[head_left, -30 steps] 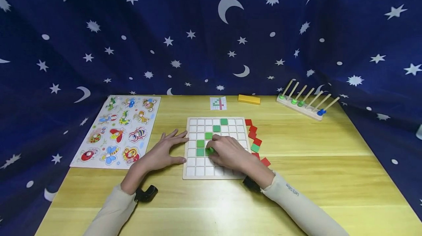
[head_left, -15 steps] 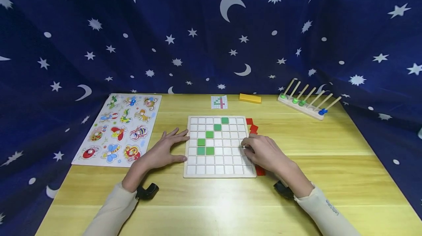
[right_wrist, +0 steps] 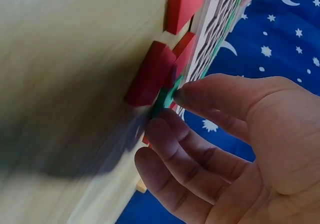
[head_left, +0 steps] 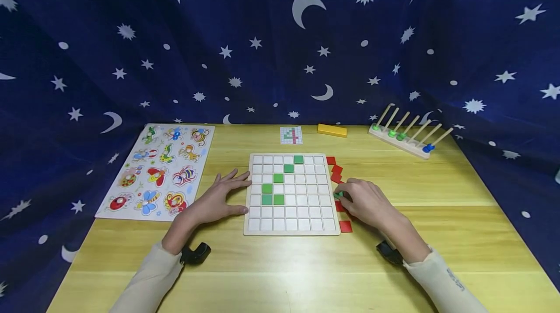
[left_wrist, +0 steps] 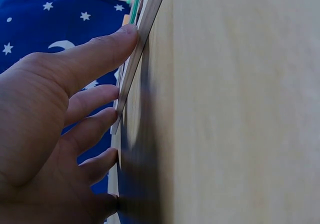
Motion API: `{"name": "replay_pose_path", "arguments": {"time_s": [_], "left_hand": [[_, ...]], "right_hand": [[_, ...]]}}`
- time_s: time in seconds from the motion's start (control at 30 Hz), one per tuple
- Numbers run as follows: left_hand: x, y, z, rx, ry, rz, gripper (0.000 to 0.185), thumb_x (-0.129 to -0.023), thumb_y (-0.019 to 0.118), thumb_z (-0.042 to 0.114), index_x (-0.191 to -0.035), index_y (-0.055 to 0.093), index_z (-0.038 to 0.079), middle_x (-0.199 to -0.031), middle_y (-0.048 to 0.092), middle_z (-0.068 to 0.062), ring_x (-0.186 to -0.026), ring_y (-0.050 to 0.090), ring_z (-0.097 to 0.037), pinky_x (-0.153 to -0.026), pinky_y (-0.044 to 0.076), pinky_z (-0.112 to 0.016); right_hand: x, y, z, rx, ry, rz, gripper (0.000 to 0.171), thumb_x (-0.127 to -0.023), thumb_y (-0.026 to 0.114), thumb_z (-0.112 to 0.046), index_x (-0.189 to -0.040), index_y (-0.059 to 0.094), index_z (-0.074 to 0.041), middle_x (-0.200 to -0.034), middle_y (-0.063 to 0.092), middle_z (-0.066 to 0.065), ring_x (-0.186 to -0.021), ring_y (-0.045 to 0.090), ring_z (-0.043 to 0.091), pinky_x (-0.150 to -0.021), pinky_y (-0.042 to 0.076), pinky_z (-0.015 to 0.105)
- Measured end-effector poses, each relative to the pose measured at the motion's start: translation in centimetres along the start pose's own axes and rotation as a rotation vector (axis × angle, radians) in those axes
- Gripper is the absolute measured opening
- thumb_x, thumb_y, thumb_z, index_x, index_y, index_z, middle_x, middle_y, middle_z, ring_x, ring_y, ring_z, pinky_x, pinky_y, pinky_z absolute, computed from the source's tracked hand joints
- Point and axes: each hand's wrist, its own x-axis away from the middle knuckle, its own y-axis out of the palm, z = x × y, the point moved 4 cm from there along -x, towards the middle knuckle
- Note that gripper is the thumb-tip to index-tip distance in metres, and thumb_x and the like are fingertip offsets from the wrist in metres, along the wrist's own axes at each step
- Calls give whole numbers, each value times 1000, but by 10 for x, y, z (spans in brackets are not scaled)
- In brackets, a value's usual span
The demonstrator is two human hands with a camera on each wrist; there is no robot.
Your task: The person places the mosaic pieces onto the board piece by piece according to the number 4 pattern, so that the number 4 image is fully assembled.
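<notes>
A white gridded board [head_left: 291, 233] lies flat in the middle of the table. Several green tiles sit in its cells, stepping diagonally from a tile [head_left: 299, 159] in the top row down to a side-by-side pair, whose right tile [head_left: 278, 199] is brighter. My left hand [head_left: 218, 199] touches the board's left edge with spread, fairly straight fingers. Just off the right edge, my right hand [head_left: 366, 206] pinches a green tile [right_wrist: 166, 98] between thumb and fingers, low beside the red tiles. Red tiles [head_left: 345, 226] line that edge; the hand partly covers some.
Behind the board lie a small pattern card [head_left: 291, 135] with a green and red figure and a yellow block [head_left: 332, 130]. A peg rack [head_left: 399, 142] with green and blue beads stands back right. An insect puzzle board [head_left: 155, 172] lies left.
My right hand has left a green tile in a board cell, moved right past the board's edge and taken hold of another green tile. The left hand stays put.
</notes>
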Motion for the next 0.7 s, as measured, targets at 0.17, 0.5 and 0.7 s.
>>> {"name": "replay_pose_path", "arguments": {"time_s": [0.17,0.5,0.7], "left_hand": [[0,0,-1,0,4,1,70,-84,82,32,-145,54,10,-160,33,-3,-150,14,-34,-117,-6,-63],[0,0,-2,0,3,3,70,-84,82,32,-144,54,10,-160,33,-3,-151,14,-34,-117,-5,-63],[0,-1,1,5,0,0,70,-84,82,32,-144,54,9,-160,33,-3,-150,14,-35,-117,-6,-63]], "right_hand": [[6,-3,6,9,17,5,15,-84,76,-5,-97,78,-9,-78,59,-3,-61,46,12,-52,41,29],[16,-6,16,36,1,77,19,-76,80,-4,-94,76,-4,-92,66,7,-73,59,19,-62,54,40],[15,-5,18,31,7,65,19,-75,82,-3,-92,75,-5,-84,66,4,-67,56,16,-62,54,40]]}}
